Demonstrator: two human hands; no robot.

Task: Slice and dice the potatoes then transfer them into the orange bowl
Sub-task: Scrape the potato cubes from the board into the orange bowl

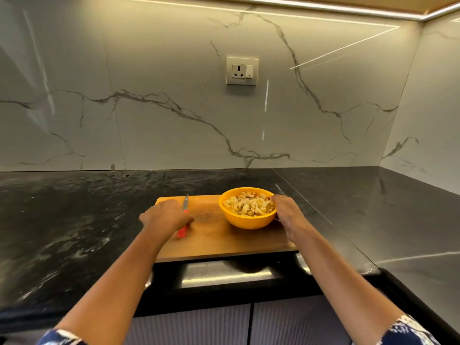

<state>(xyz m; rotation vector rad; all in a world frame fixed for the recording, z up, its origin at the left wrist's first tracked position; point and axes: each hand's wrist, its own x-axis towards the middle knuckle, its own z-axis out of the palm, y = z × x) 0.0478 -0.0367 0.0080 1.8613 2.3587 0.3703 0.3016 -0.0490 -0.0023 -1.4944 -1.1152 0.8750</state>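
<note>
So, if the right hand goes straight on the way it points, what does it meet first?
The orange bowl: the right hand touches its right side, fingers at the rim, so nothing lies between them.

A home kitchen: black stone counter [74, 220], marble backsplash [149, 95], wall socket [242, 70].

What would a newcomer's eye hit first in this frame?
The orange bowl full of diced potatoes, on the right part of the wooden cutting board, with the right hand holding its right side. Next, the left hand lying over a red-handled knife on the board's left part. Behind, a white wall socket stands out on the marble backsplash.
</note>
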